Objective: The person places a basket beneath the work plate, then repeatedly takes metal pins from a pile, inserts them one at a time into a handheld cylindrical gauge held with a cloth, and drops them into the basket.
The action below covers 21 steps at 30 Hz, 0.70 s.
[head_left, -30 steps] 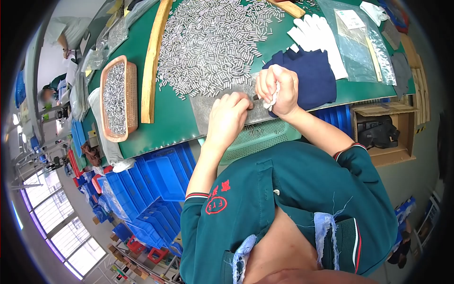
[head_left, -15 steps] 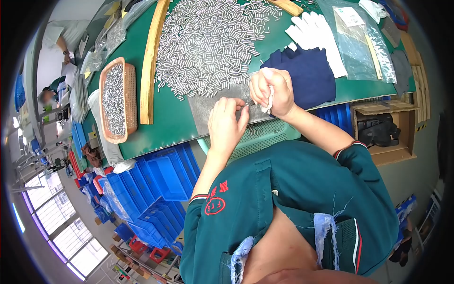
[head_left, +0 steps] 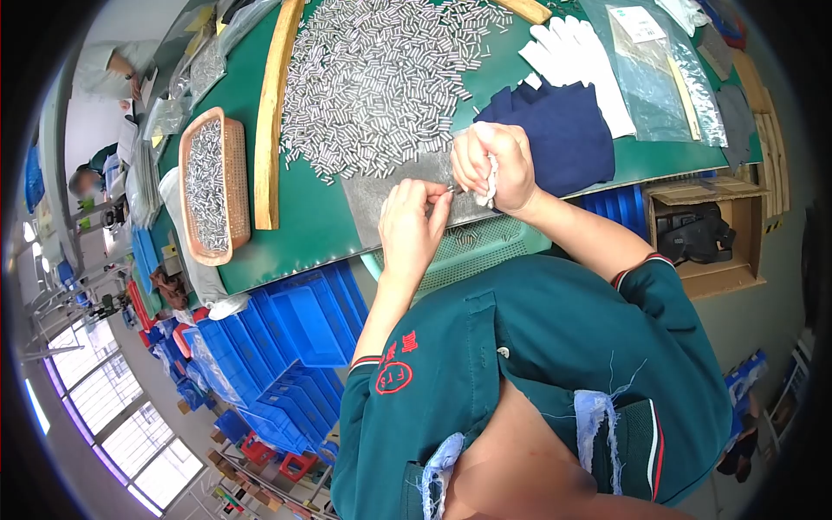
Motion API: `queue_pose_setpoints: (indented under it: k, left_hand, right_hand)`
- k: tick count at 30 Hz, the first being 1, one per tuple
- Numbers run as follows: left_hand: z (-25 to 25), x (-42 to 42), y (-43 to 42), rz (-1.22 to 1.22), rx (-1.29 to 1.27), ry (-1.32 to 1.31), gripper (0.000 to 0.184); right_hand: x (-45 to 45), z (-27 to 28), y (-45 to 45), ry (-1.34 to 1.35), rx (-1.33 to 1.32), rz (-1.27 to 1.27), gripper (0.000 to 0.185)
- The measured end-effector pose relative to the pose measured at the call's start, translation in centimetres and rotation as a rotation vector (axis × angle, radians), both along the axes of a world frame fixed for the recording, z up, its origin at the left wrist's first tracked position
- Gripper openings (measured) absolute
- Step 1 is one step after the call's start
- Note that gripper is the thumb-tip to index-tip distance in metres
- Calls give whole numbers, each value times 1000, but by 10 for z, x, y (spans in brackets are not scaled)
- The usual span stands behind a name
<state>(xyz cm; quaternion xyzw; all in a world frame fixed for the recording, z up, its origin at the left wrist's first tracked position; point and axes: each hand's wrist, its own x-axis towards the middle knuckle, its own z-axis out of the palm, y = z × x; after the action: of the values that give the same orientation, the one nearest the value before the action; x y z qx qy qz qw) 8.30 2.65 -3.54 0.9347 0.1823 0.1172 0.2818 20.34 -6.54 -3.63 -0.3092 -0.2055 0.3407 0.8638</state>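
Left hand: bare left hand (head_left: 412,224), thumb and fingertips almost together, seemingly pinching one small silver cylindrical metal pin (head_left: 450,190) between the two hands; the fingers partly hide it.
Right hand: bare right hand (head_left: 496,168), curled into a fist around a crumpled white cloth (head_left: 491,181), perhaps for padding or grip; I cannot tell whether a tool is inside.
Flat grey metal plate: under and left of the hands (head_left: 365,206), likely a hard surface to work over.
Heaped silver metal pins: just beyond the hands (head_left: 373,95), probably kept there for easy reach.
Green perforated plastic basket: nearer the body than the hands, below the table edge (head_left: 433,270), apparently placed as a catch; some pins lie inside.
Long wooden strip: left of the left hand (head_left: 267,165), seemingly fencing the heap.
Peach woven plastic basket: farther left, holding pins (head_left: 236,182).
Folded navy fabric: just beyond and right of the right hand (head_left: 568,143), crowding that side.
White knitted glove: past the navy fabric (head_left: 598,82), beside a transparent plastic bag (head_left: 650,117).
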Motion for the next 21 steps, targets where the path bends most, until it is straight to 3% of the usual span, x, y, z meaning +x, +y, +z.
queue_pose_setpoints:
  k: [3, 5, 6, 8, 9, 21]
  left_hand:
    - [0, -1, 0, -15, 0, -8, 13]
    - [3, 0, 1, -27, 46, 11, 13]
    - [3, 0, 0, -29, 47, 9, 13]
    - [1, 0, 0, -21, 24, -5, 13]
    - [1, 1, 1, -23, 28, -7, 13]
    - [-1, -1, 3, -31, -34, -14, 12]
  right_hand:
    - [-5, -1, 1, -143, -62, -18, 43]
    - [-8, -3, 5, -546, -59, -149, 42]
    - [-7, -4, 5, -548, -59, -151, 42]
    - [-4, -2, 6, -359, -65, -130, 43]
    - [-3, 4, 3, -48, -93, -40, 43]
    - [1, 3, 3, 25, -24, -77, 43]
